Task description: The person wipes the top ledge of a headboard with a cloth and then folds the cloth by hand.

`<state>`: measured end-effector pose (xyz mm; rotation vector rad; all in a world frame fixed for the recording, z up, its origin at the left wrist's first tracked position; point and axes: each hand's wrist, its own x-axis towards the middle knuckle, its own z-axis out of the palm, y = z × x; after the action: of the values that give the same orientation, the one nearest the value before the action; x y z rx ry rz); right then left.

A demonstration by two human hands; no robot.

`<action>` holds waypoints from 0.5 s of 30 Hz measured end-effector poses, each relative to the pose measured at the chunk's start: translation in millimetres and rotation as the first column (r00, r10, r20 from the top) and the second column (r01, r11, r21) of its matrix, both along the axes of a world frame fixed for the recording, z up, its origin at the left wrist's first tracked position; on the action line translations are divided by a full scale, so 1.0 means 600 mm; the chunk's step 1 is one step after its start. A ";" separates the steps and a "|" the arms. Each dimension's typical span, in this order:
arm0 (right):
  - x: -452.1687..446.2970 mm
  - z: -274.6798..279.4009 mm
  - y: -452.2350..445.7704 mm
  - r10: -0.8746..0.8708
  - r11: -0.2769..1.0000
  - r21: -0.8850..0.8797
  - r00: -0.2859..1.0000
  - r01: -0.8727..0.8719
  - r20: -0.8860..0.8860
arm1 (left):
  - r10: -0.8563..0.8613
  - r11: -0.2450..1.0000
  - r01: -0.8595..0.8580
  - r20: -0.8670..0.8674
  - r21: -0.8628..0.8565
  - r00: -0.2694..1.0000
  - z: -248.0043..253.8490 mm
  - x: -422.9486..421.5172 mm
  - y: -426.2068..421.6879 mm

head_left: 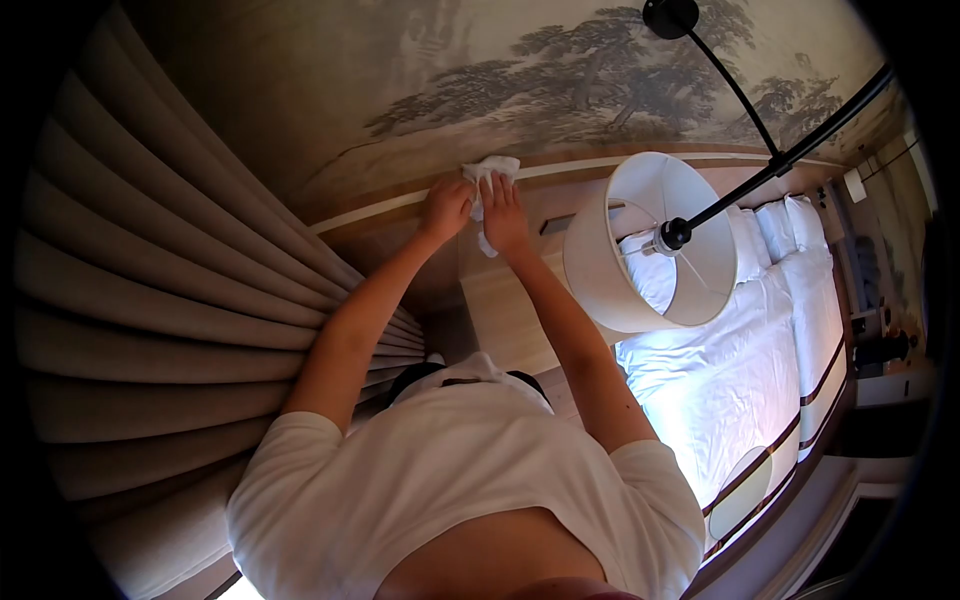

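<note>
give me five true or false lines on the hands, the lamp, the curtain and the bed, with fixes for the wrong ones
1. The right hand is on the white cloth. True.
2. The left hand is touching the lampshade. False: it is beside the right hand, at the cloth, apart from the lampshade.
3. A black arm leads to the lamp. True.
4. The curtain hangs on the right side of the picture. False: it hangs on the left.
5. The bedding is mostly white. True.
</note>
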<state>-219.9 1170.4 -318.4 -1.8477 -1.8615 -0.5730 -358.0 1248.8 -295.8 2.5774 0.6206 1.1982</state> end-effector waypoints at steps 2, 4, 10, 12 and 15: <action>0.005 0.004 0.005 0.022 0.991 -0.127 0.991 -0.038 -0.131 | -0.009 0.999 0.007 0.031 0.046 0.999 0.006 -0.004 0.017; 0.007 0.007 0.011 0.011 0.988 -0.153 0.995 -0.027 -0.100 | -0.021 0.995 0.015 0.061 0.095 0.998 0.006 -0.017 0.032; 0.016 0.012 0.018 0.003 0.983 -0.181 0.999 -0.013 -0.053 | 0.072 0.996 -0.065 -0.127 0.057 0.989 -0.005 -0.026 0.057; 0.018 0.016 0.016 0.012 0.983 -0.182 0.998 -0.022 -0.054 | 0.056 0.995 -0.042 -0.169 0.088 0.984 -0.010 -0.019 0.057; 0.016 0.022 0.016 0.017 0.980 -0.195 0.997 -0.031 -0.074 | 0.072 0.997 -0.061 -0.250 0.050 0.966 -0.006 -0.020 0.056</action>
<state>-210.1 1180.1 -305.3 -1.9387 -1.9492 -0.3194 -370.0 1282.3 -299.6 2.7904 0.7448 0.9169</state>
